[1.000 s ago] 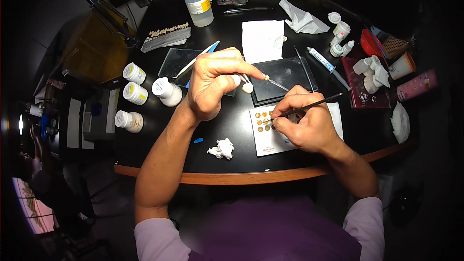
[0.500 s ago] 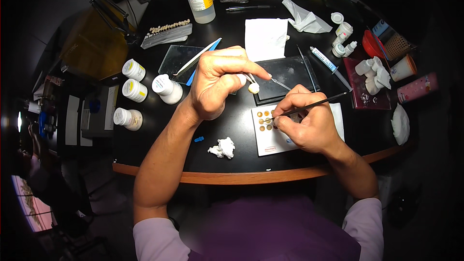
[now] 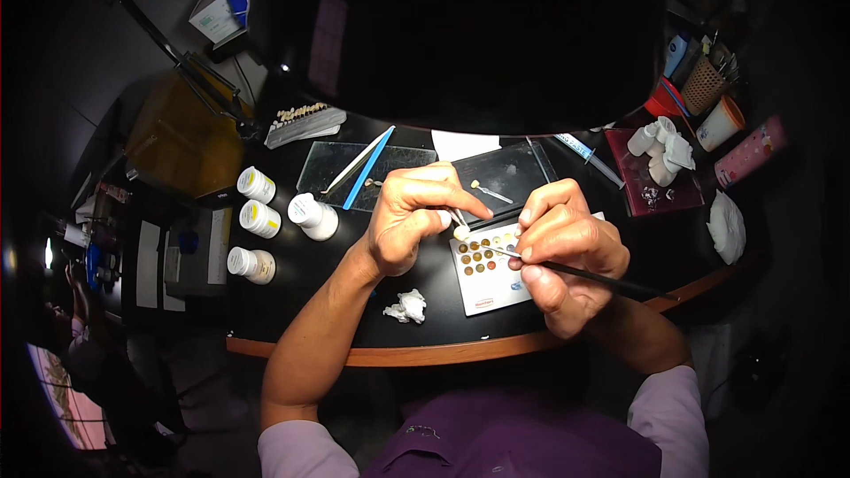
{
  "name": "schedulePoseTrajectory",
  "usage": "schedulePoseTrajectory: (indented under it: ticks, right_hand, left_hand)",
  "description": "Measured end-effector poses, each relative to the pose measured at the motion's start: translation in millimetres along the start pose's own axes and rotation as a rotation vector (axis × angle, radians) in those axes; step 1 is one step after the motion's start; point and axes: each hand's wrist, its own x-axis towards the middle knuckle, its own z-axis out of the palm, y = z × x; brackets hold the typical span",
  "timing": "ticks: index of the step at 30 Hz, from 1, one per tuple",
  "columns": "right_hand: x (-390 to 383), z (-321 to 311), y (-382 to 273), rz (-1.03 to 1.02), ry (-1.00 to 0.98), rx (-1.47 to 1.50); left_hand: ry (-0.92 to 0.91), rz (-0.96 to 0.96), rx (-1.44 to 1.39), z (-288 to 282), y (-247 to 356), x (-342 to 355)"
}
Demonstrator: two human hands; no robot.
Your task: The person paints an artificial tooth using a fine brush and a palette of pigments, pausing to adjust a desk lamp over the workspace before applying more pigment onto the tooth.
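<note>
My left hand [image 3: 409,217] is closed around slim metal tweezers [image 3: 457,218]. A small cream-white piece like a tooth crown [image 3: 461,233] sits at their tips, over the upper left corner of the palette. My right hand [image 3: 571,252] pinches a thin black-handled brush [image 3: 606,281], its handle sloping down to the right. The brush's fine tip points left toward the crown, above the colour wells, with a small gap between. Beneath both hands lies the white palette [image 3: 498,299] with rows of round brown, ochre and reddish colours. My right fingers hide its upper right part.
Left are white jars [image 3: 314,217]. A glass slab [image 3: 332,159] bears blue and white sticks [image 3: 369,168]. Crumpled tissue [image 3: 407,306] lies near the front edge. A dark slab [image 3: 505,173], syringe [image 3: 589,159] and red tray [image 3: 633,190] lie beyond. A big dark shape [image 3: 460,44] blocks the top.
My view has shifted, and a large dark shape now covers the far table. My right hand has turned over, swinging the brush handle down to the right. The crown is now closer to the palette.
</note>
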Motion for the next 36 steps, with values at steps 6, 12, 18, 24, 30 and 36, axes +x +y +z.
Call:
schedulePoseTrajectory:
  ticks: [6, 12, 18, 24, 30, 36]
  right_hand:
    - [-0.2, 5.2, -2.8, -0.063, 0.01, 0.004]
    - [1.9, 3.8, -3.1, -0.066, 0.005, -0.074]
    - [1.5, 6.6, -3.1, -0.063, 0.001, -0.105]
    - [2.2, 7.2, -4.2, -0.061, 0.002, -0.111]
    - [1.7, 6.4, -3.2, -0.063, 0.0, -0.108]
    - [-0.9, 6.4, -2.5, -0.057, -0.011, -0.086]
  left_hand:
    - [-0.011, 0.018, -0.007, 7.7, -1.7, -0.2]
    - [-0.022, 0.027, 0.024, 8.7, -0.9, 2.5]
    - [-0.017, 0.039, 0.038, 9.0, -0.6, 2.3]
    - [-0.02, 0.035, 0.045, 8.2, -2.3, 1.4]
    - [-0.019, 0.028, 0.044, 9.1, -0.9, 1.6]
    - [-0.022, 0.028, 0.039, 8.7, -1.2, 1.8]
